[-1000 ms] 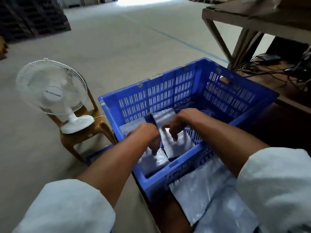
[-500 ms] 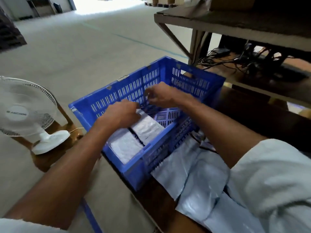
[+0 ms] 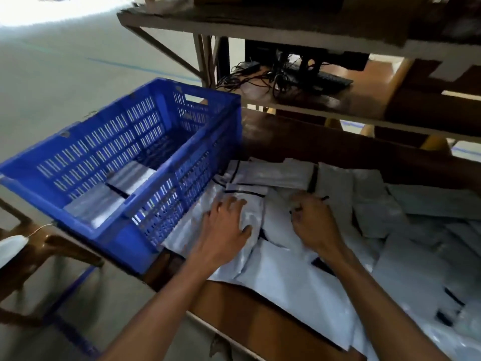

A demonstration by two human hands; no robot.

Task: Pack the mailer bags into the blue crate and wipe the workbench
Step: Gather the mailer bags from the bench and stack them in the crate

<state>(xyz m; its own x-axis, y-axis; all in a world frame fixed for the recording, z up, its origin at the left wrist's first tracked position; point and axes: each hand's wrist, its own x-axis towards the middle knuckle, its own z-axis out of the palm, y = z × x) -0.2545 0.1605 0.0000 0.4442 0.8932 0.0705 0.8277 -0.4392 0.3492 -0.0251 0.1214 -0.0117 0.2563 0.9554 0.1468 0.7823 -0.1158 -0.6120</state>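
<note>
Only a few mailer bags [image 3: 130, 178] lay in the blue crate [image 3: 104, 231], while most lay heaped on the not-yet-wiped worktop [image 3: 286, 144] beside it, the left hand [image 3: 226, 226] resting flat-fingered on them and the right hand [image 3: 313, 222] in a curled grip that seemingly pinched one bag's edge.

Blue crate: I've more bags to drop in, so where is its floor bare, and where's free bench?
Inside the blue crate, the far floor between the two packed bags and the handle-cutout wall is bare. On the workbench, a brown strip along the near edge is free. Crowded: the loose mailer bags beside the crate, under the left hand and right hand.
</note>
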